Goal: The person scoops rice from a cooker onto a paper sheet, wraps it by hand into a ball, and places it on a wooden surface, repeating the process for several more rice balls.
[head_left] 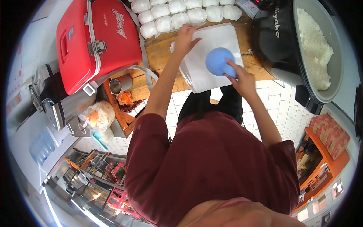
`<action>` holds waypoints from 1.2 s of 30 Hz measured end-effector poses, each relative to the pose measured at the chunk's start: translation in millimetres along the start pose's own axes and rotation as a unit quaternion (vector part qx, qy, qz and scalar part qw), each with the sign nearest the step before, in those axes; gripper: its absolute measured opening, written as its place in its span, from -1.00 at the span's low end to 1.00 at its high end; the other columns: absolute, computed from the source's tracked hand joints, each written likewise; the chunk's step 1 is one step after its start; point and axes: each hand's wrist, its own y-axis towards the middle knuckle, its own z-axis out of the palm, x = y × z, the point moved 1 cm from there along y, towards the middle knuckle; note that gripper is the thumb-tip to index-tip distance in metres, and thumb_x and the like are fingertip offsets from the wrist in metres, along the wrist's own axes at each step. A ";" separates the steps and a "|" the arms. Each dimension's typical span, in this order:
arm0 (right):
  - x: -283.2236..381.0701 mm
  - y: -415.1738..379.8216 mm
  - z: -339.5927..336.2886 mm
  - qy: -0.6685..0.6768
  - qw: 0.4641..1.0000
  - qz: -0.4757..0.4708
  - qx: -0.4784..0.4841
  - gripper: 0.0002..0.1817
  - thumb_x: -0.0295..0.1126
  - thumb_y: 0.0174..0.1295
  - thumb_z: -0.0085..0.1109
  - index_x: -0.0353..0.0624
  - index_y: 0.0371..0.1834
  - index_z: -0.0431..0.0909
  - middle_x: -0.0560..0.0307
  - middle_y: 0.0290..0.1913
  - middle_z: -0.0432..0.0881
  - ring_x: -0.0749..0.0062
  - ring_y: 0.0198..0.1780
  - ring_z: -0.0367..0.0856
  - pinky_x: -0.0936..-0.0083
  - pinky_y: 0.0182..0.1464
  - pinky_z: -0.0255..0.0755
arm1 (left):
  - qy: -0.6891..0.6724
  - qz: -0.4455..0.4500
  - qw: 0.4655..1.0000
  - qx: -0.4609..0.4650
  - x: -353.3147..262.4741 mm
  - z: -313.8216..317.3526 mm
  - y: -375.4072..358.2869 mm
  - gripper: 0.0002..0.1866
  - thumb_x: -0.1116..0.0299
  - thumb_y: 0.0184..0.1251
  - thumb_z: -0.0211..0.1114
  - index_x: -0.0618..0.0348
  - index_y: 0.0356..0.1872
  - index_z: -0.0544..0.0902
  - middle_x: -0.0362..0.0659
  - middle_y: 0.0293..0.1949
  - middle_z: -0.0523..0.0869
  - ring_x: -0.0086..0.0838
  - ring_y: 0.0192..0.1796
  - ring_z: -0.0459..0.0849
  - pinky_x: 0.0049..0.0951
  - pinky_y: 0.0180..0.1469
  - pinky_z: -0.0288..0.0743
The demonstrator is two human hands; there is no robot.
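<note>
My right hand (242, 78) grips the short handle of a round blue scoop (218, 62), which is over a stack of white paper sheets (223, 36) on the wooden table. The scoop's rounded side faces up, so its inside is hidden. My left hand (186, 41) is open above the left edge of the stack, thumb apart from the fingers. Its fingertips come close to rows of white wrapped bundles (180, 19) at the back. To the right stands a large black rice cooker (272, 38) holding white rice (314, 49).
A red cooler box (109, 45) with a grey strap stands left on the wooden table (159, 56). Near it are a metal cup (121, 84) and tied plastic bags (101, 115). An orange shelf (334, 166) with a patterned box is at the lower right.
</note>
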 end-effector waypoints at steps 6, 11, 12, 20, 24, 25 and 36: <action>11.0 -30.5 -208.5 0.072 0.894 0.123 -0.426 -0.62 -0.34 0.23 0.23 -0.31 0.03 0.45 0.10 -0.09 0.57 0.39 -0.03 0.53 0.49 -0.05 0.44 | 0.002 -0.094 0.993 0.068 -42.2 -14.5 -116.5 -0.65 0.28 -0.02 0.44 0.12 -0.18 0.59 -0.09 -0.20 0.58 -0.13 -0.11 0.54 -0.18 -0.06 0.42; 46.6 3.5 -254.5 -0.538 0.772 0.001 -0.339 -0.75 -0.42 0.10 0.33 -0.25 -0.16 0.58 0.11 -0.29 0.66 0.34 -0.24 0.63 0.52 -0.13 0.46 | -0.011 -0.028 0.982 0.186 -99.1 3.4 -181.0 -0.63 0.23 -0.09 0.45 0.04 -0.21 0.59 -0.17 -0.13 0.58 -0.21 -0.01 0.53 -0.15 0.02 0.38; 47.0 0.6 -244.1 -0.465 0.815 -0.062 -0.341 -0.72 -0.45 0.04 0.35 -0.21 -0.16 0.59 0.08 -0.26 0.66 0.29 -0.21 0.62 0.47 -0.10 0.45 | 0.012 -0.017 0.981 0.195 -102.4 7.2 -185.9 -0.64 0.23 -0.10 0.46 0.05 -0.24 0.61 -0.17 -0.12 0.60 -0.21 0.01 0.54 -0.16 0.03 0.39; -36.1 -51.1 24.4 -0.054 0.981 -0.070 0.170 -0.71 -0.33 -0.06 0.36 0.02 -0.20 0.63 0.25 -0.18 0.58 0.29 -0.05 0.52 0.35 -0.03 0.38 | 0.002 0.031 0.976 0.217 -73.9 17.6 -185.0 -0.88 0.35 0.04 0.32 0.08 -0.40 0.59 -0.23 -0.26 0.58 -0.28 -0.17 0.56 -0.25 -0.21 0.47; -62.6 -55.7 68.4 -0.123 0.978 -0.100 0.138 -0.80 -0.34 -0.04 0.33 0.05 -0.29 0.63 0.29 -0.20 0.54 0.31 -0.04 0.49 0.33 -0.04 0.36 | 0.040 0.049 0.968 0.242 -69.7 14.6 -181.2 -0.90 0.35 0.06 0.28 0.10 -0.44 0.55 -0.23 -0.30 0.56 -0.28 -0.22 0.56 -0.26 -0.24 0.48; -71.4 -52.6 72.9 -0.118 0.976 -0.093 0.156 -0.84 -0.35 -0.03 0.32 0.06 -0.33 0.61 0.30 -0.23 0.53 0.32 -0.06 0.48 0.32 -0.05 0.35 | 0.035 0.031 0.962 0.270 -70.1 12.9 -178.3 -0.91 0.37 0.09 0.26 0.12 -0.44 0.54 -0.20 -0.30 0.55 -0.25 -0.21 0.56 -0.25 -0.23 0.48; -80.8 -22.4 65.6 -0.084 0.951 -0.081 0.288 -0.82 -0.22 -0.03 0.34 0.04 -0.48 0.53 0.23 -0.33 0.50 0.24 -0.13 0.49 0.31 -0.13 0.38 | -0.118 -0.089 0.959 0.242 -76.5 2.0 -167.4 -0.80 0.29 0.17 0.27 0.19 -0.33 0.49 -0.06 -0.26 0.53 -0.13 -0.17 0.55 -0.22 -0.17 0.43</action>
